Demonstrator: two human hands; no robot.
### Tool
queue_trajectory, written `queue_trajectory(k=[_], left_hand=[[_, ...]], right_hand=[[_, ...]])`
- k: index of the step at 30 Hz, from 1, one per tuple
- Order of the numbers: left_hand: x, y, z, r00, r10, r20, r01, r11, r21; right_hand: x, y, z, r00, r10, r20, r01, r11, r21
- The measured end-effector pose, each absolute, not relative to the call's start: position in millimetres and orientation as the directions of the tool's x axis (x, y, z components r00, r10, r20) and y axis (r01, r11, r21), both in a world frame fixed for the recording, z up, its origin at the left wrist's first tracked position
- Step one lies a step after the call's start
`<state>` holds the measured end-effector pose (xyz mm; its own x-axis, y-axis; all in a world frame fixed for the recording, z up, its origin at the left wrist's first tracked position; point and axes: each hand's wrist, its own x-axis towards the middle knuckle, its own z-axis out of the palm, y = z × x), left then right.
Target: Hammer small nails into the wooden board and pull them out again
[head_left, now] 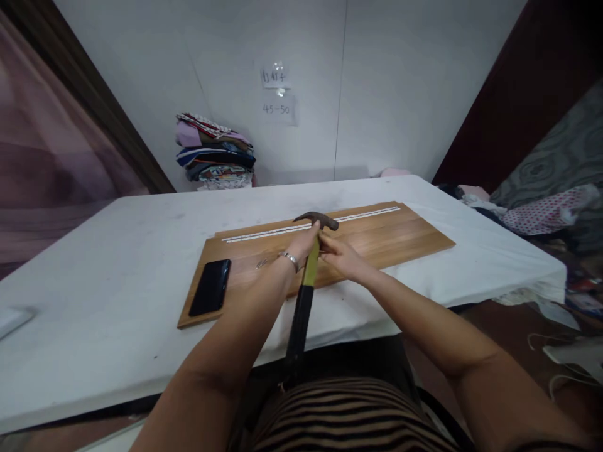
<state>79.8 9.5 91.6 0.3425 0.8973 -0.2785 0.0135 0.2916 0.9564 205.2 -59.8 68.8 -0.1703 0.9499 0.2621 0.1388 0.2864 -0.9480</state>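
Observation:
A claw hammer point(311, 267) with a dark head, a yellow-green neck and a black grip slants over the wooden board point(400, 238), head away from me. My left hand point(304, 243), a metal bracelet on its wrist, is closed round the neck just under the head. Against the other side of the neck, my right hand point(343, 256) has its fingers curled and bunched together. Whatever those fingers hold, if anything, is hidden. On the board, left of my left hand, lie several small nails point(260, 263).
Two white strips point(367, 215) run along the board's far side. A black phone point(210, 287) lies on its left end. The board rests on a table with a white cloth point(108, 276). Folded clothes point(215, 150) are stacked by the wall, below paper notes point(277, 110).

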Motion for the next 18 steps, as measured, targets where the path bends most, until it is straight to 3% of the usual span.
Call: queue_trajectory(k=[3, 7, 11, 18], left_hand=[[64.5, 1.3, 94.2, 0.264, 0.908, -0.326, 0.119, 0.304, 0.945], [53.5, 4.9, 98.7, 0.182, 0.935, -0.305, 0.267, 0.251, 0.93], [51.5, 3.8, 101.8, 0.225, 0.933, -0.281, 0.473, 0.148, 0.869], [66.8, -0.9, 94.4, 0.294, 0.915, -0.277, 0.727, -0.025, 0.686]], right_hand=[[256.8, -60.4, 58.0, -0.096, 0.963, 0.253, 0.513, 0.266, -0.816], [338.0, -38.4, 46.9, 0.229, 0.96, 0.158, 0.82, -0.103, -0.564], [381.8, -24.6, 27.6, 0.429, 0.903, 0.041, 0.871, -0.401, -0.283], [389.5, -29.7, -10.5, 0.498, 0.867, -0.017, 0.851, -0.492, -0.186]])
